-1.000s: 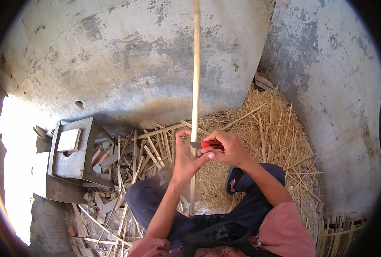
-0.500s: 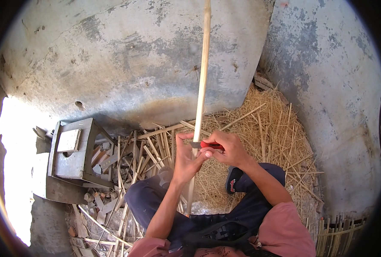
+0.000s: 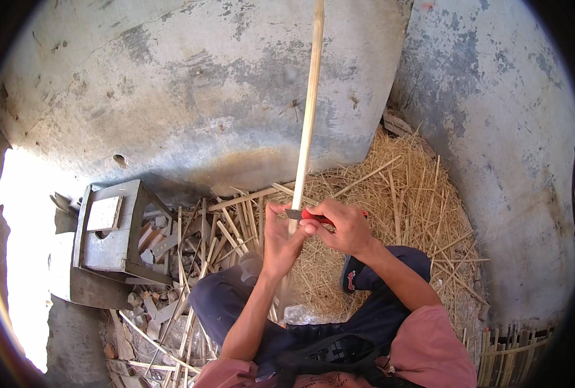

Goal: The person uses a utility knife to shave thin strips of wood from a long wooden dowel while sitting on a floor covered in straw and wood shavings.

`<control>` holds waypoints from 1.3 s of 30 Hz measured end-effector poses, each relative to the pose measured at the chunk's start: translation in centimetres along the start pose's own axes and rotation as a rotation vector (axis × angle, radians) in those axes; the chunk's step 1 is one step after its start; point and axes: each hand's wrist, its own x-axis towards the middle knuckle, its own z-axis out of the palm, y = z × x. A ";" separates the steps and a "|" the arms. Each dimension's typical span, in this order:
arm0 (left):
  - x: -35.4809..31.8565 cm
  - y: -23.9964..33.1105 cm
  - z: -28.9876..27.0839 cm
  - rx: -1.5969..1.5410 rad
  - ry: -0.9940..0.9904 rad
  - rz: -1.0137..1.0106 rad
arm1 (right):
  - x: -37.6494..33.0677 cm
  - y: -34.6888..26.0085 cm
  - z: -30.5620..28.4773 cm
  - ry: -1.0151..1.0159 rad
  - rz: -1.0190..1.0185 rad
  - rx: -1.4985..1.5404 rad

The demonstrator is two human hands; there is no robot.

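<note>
A long pale bamboo strip (image 3: 309, 110) rises from between my knees, past both hands and up in front of the wall. My left hand (image 3: 280, 244) is closed around its lower part, thumb pointing right. My right hand (image 3: 344, 226) grips the red handle of a knife (image 3: 294, 214). The short dark blade lies across the strip just at my left fingers, and the tips of both thumbs are close together. Below the hands the strip's lower end is blurred.
Loose straw and shavings (image 3: 326, 271) cover the floor ahead and to the right. Bamboo offcuts (image 3: 239, 223) and rubble (image 3: 155, 307) lie at the left, beside a wooden stool (image 3: 116, 223) tipped on its side. Worn plaster walls (image 3: 236, 84) stand ahead and right. A slatted bamboo piece (image 3: 510, 355) is at lower right.
The strip's top has shifted slightly right and its lower end has moved. The knife has turned a little, so more of the blade's flat side shows, slightly higher than before.
</note>
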 end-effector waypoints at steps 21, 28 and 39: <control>0.2 0.4 -0.5 0.175 0.077 -0.046 | 0.6 0.4 -1.5 -0.240 0.127 0.175; 0.3 0.6 -0.2 0.215 0.037 -0.012 | 0.4 1.3 -1.3 -0.204 0.060 0.141; 0.4 0.7 -0.4 0.169 -0.005 0.111 | 0.4 0.5 -1.5 -0.115 -0.102 -0.128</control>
